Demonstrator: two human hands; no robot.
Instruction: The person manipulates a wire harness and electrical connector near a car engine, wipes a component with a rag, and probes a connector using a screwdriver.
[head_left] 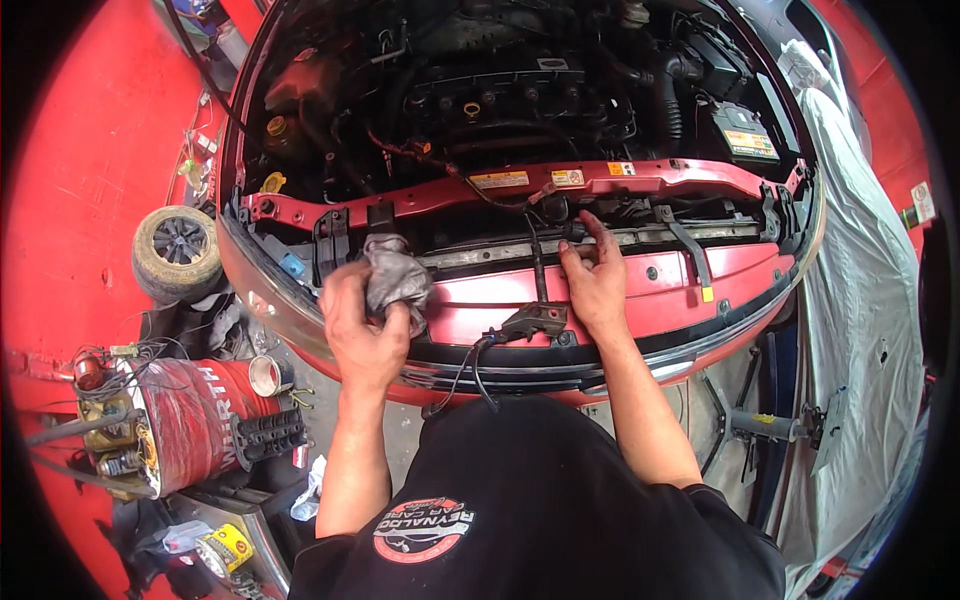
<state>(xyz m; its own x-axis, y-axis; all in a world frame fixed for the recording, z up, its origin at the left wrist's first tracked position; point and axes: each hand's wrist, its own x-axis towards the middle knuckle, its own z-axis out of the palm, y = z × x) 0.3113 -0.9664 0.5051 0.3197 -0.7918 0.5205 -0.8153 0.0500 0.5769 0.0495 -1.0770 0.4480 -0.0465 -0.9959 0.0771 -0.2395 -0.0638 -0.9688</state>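
My left hand (360,318) is closed around a crumpled grey rag (396,280) at the left of the red front panel (465,292). My right hand (598,280) rests palm up at the right side of the panel, fingers apart and reaching toward the gap behind it; I see nothing in it. Between the hands lies a black hood latch (532,322) with cables attached, hanging over the panel's front edge. Behind the panel runs a bare metal bar (480,254), and beyond it a red crossmember (420,203) with stickers.
The open engine bay (500,95) fills the far side, with a battery (745,132) at right. On the left are a wheel (176,250), a red drum (205,420) and a yellow can (226,548). A grey cover (850,330) drapes a vehicle at right, beside a metal stand (765,424).
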